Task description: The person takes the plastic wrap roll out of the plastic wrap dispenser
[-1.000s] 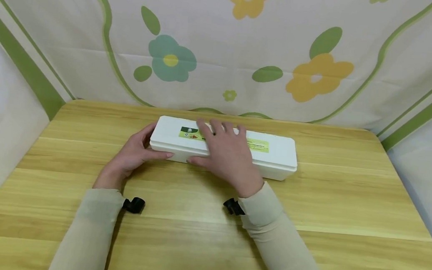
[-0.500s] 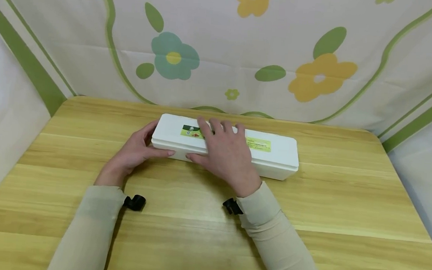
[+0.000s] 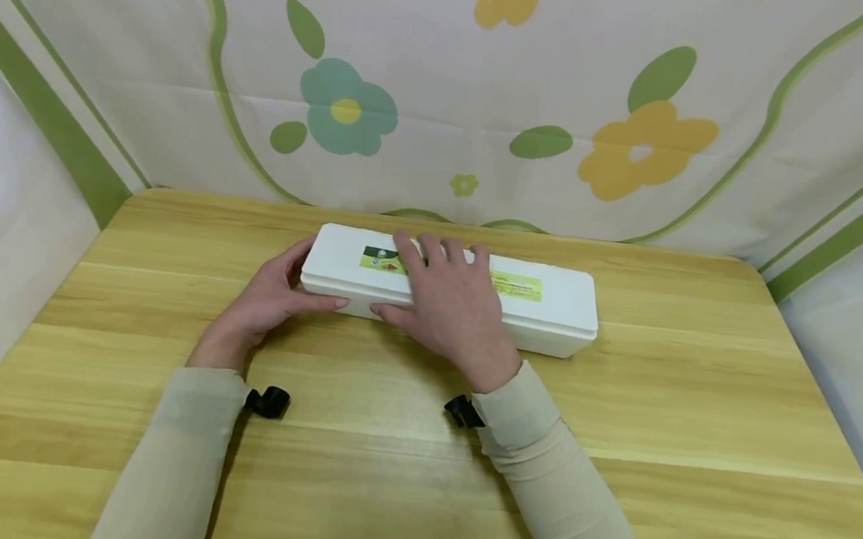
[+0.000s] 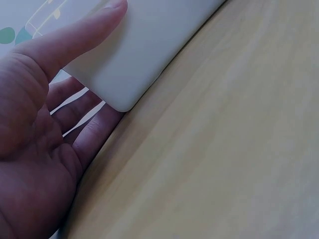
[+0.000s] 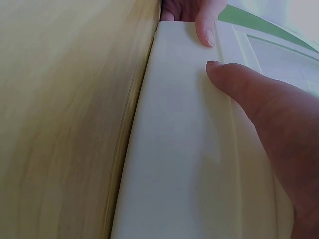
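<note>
A long white box with a fitted lid, resembling foam (image 3: 561, 295), lies flat on the wooden table. A green and yellow label (image 3: 516, 286) on its lid is partly covered by my right hand (image 3: 459, 309). That hand grips across the lid, its fingers reaching over the top and its thumb (image 5: 249, 89) pressed to the front side. My left hand (image 3: 268, 296) holds the box's left end, with the thumb (image 4: 75, 45) along the front and the other fingers behind the end. The lid sits on the box; the contents are hidden.
The table (image 3: 356, 481) has a light wood grain. A white curtain with printed flowers (image 3: 345, 109) hangs behind its far edge. Black mounts (image 3: 268, 402) are strapped at both sleeve cuffs.
The head view has shifted slightly. Both hands keep their places on the box, which has not visibly moved on the table.
</note>
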### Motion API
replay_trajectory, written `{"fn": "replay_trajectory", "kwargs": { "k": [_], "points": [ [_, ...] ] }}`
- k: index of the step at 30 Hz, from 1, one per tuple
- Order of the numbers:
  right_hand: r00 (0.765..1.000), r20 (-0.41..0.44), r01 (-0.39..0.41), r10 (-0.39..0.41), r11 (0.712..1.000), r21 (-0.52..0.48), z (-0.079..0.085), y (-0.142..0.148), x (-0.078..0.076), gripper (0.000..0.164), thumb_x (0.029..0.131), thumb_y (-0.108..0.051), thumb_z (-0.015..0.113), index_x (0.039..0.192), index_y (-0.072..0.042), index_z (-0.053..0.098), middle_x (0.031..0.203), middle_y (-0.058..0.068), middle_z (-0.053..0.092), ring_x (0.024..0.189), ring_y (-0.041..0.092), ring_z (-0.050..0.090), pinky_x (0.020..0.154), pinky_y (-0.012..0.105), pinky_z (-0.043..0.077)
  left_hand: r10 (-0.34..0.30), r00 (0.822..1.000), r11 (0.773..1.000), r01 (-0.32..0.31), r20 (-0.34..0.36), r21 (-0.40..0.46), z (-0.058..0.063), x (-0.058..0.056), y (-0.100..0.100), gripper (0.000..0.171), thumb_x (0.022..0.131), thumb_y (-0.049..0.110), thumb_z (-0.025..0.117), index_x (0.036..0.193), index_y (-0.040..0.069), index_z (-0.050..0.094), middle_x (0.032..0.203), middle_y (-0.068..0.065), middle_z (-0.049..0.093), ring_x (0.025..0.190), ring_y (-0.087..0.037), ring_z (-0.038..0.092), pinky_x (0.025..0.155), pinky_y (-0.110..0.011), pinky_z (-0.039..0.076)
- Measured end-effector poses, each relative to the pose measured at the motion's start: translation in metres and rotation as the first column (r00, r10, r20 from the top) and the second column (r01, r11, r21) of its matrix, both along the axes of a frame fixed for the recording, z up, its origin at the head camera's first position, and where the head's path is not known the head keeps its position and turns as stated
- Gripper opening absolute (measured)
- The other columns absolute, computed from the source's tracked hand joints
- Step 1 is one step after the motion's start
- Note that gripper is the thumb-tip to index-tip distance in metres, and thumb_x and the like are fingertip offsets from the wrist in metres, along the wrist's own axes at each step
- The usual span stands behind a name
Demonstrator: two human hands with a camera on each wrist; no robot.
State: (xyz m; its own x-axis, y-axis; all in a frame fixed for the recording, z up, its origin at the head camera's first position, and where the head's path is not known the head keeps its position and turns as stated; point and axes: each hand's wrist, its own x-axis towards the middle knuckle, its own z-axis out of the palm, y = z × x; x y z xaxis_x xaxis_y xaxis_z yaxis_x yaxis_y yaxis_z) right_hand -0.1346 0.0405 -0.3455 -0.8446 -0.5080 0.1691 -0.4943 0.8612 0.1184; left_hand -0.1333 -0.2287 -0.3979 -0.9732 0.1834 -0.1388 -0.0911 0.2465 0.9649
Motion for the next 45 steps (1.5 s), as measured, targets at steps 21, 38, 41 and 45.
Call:
{"fn": "replay_trajectory", "kwargs": {
  "k": [21, 38, 41, 45],
  "points": [
    [0.999, 0.045, 0.025, -0.025, 1.000, 0.009, 0.0010, -0.0017, -0.0008, 0.099, 0.092, -0.087, 0.054, 0.169, -0.027, 0.033, 0.155, 0.006, 0.056, 0.140, 0.036, 0.056, 0.109, 0.058, 0.042, 0.001, 1.000, 1.000, -0.001, -0.006, -0.009, -0.0003, -0.0006, -0.0006, 0.102, 0.084, 0.015, 0.094, 0.168, 0.029, 0.038, 0.167, 0.003, 0.046, 0.154, -0.017, 0.037, 0.130, -0.048, 0.027],
    [0.999, 0.040, 0.027, -0.027, 1.000, 0.012, 0.0004, -0.0013, -0.0006, 0.098, 0.093, -0.087, 0.053, 0.168, -0.028, 0.033, 0.154, 0.006, 0.056, 0.139, 0.035, 0.056, 0.110, 0.058, 0.042, 0.005, 1.000, 1.000, -0.005, -0.008, -0.017, -0.0018, -0.0009, -0.0012, 0.102, 0.083, 0.016, 0.095, 0.167, 0.027, 0.039, 0.165, 0.000, 0.047, 0.154, -0.019, 0.037, 0.131, -0.049, 0.024],
    [0.999, 0.039, 0.030, -0.031, 0.999, 0.018, 0.0005, -0.0019, -0.0008, 0.098, 0.093, -0.087, 0.053, 0.169, -0.029, 0.033, 0.155, 0.005, 0.056, 0.139, 0.034, 0.056, 0.110, 0.058, 0.041, 0.008, 1.000, 1.000, -0.008, -0.008, -0.021, -0.0020, -0.0007, -0.0013, 0.101, 0.084, 0.016, 0.095, 0.167, 0.027, 0.039, 0.165, 0.000, 0.048, 0.153, -0.019, 0.038, 0.130, -0.049, 0.025],
    [0.998, 0.044, 0.037, -0.038, 0.999, 0.020, 0.0003, -0.0024, -0.0011, 0.098, 0.093, -0.087, 0.052, 0.169, -0.029, 0.033, 0.155, 0.005, 0.056, 0.140, 0.034, 0.055, 0.111, 0.058, 0.041, 0.009, 1.000, 1.000, -0.009, -0.003, -0.021, -0.0014, -0.0002, -0.0009, 0.101, 0.084, 0.017, 0.095, 0.168, 0.028, 0.038, 0.166, 0.001, 0.047, 0.153, -0.019, 0.037, 0.130, -0.049, 0.026]
  ]
}}
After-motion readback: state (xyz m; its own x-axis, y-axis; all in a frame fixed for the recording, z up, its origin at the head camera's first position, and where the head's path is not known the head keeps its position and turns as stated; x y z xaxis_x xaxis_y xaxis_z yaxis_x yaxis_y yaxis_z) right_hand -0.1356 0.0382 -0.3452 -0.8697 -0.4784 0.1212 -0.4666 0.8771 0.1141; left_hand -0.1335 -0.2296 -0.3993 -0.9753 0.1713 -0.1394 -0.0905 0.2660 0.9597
